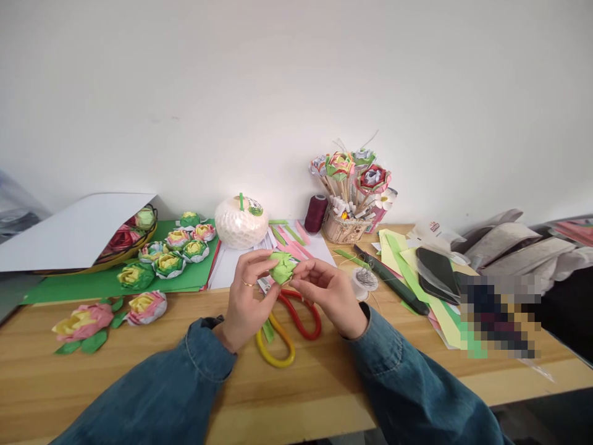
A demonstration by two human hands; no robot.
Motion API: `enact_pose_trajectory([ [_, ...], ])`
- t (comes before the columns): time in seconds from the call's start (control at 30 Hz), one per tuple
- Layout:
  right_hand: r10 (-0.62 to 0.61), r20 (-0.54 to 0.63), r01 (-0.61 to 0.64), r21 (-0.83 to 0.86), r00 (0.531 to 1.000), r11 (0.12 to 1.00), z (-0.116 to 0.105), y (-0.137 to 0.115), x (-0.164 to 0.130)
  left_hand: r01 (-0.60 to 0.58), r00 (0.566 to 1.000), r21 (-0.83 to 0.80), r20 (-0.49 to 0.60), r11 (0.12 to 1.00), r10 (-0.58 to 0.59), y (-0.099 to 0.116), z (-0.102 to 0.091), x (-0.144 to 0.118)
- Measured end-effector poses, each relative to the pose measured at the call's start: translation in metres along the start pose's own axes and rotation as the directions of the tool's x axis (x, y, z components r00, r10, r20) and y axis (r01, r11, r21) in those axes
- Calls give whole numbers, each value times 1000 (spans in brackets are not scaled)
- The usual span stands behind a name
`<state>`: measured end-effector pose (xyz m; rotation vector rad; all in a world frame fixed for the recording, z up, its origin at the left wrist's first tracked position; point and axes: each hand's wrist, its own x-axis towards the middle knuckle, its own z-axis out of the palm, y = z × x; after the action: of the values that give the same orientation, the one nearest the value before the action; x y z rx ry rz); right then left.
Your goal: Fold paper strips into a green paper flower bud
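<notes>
Between both hands, above the table, is a small light-green paper flower [283,267] with layered petals. My left hand [250,290] grips it from the left, thumb below and fingers behind; a ring is on one finger. From the right, my right hand [327,290] pinches the flower's edge between thumb and fingertips. Directly beneath the hands lie scissors with one red and one yellow handle [291,355], their blades partly hidden by the left hand. Pink paper strips [296,247] and green ones lie on white sheets just behind.
Finished paper flowers [169,264] sit on green paper at left, near a covered basket [151,238]. Behind stand a foam-netted fruit [241,221], a dark-red thread spool [315,214] and a flower pot [345,227]. Right are a wire spool [364,282], a black-handled cutter [393,281] and a phone [438,274].
</notes>
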<state>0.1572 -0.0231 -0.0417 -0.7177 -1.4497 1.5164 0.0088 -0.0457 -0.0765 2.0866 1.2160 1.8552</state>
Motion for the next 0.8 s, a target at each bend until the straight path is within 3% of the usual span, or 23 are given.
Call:
enact_pose_trajectory([
  [0.2, 64, -32, -63, 35, 997, 997, -3, -3, 2, -4, 1000, -9, 18, 1000, 4, -2, -1, 1],
  [0.33, 63, -29, -65, -86, 998, 994, -4, -6, 1, 147, 988, -220, 81, 964, -132, -1, 2, 1],
  [0.47, 0, -92, -19, -206, 996, 978, -4, -6, 1, 387, 922, -499, 200, 776, -331, 1, 5, 2],
  [0.6, -56, -119, 21, -276, 991, 961, -8, 0, 3, 545, 838, -566, 328, 619, -437, 3, 5, 2],
  [0.8, -140, -100, 84, -429, 985, 900, -12, 4, 4, 606, 791, -526, 318, 597, -523, 5, 6, 3],
])
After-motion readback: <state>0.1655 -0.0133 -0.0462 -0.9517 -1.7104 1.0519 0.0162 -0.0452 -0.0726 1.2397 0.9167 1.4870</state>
